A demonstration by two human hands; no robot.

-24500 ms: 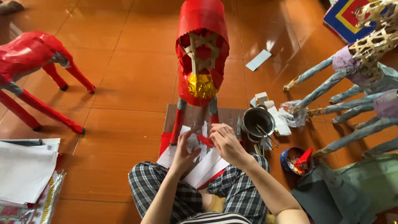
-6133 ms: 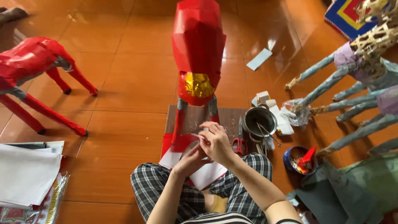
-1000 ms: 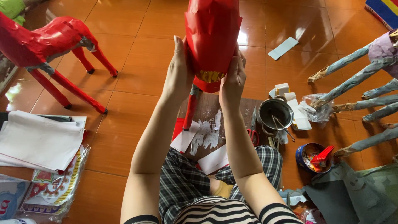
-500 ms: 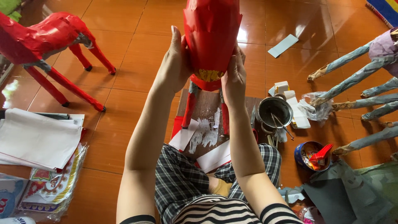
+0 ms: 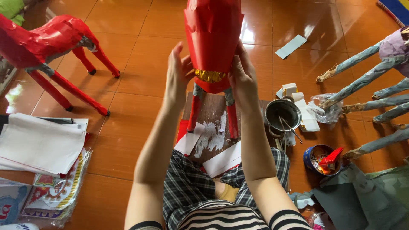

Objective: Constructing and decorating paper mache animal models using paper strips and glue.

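Change since half a second ago: both hands have slid a little lower on the figure's body, and the left palm has come partly away from the paper; the figure itself stands where it stood.
Work piece: tall red paper-covered animal figure [image 5: 213, 38], upright on thin red legs, a gold foil band [image 5: 209, 76] around its lower body; its top runs out of view.
Long axis: vertical, rising straight up between the two forearms, in the middle of the scene just beyond the knees.
Left hand [image 5: 178, 74]: fingers spread and nearly straight, palm turned to the figure's left flank; it grips nothing, and whether the fingertips touch the paper I cannot tell.
Right hand [image 5: 243, 79]: flat against the right flank, fingers [image 5: 242, 57] extended upward along the red paper, pressing rather than clasping.
Nearer hand: the right one, in contact; the left sits just beside the body.
Under the figure: brown wooden board [image 5: 213, 117] smeared with white paste, white paper strips [image 5: 223, 159] on its near edge.
Right of the board: round metal pot [image 5: 282, 114] with sticks in it, touching nothing of the figure; nearer, a small blue bowl [image 5: 321, 159] holding a red scrap.
Far right: grey paper-wrapped legs [image 5: 366, 91] of unfinished figures, well apart.
Left: second red paper-covered animal figure [image 5: 55, 47] on the orange tiled floor [image 5: 136, 76]; stack of white sheets [image 5: 40, 142] near left.
Obstructions: none between hands and body; the pot stands closest to the right forearm.
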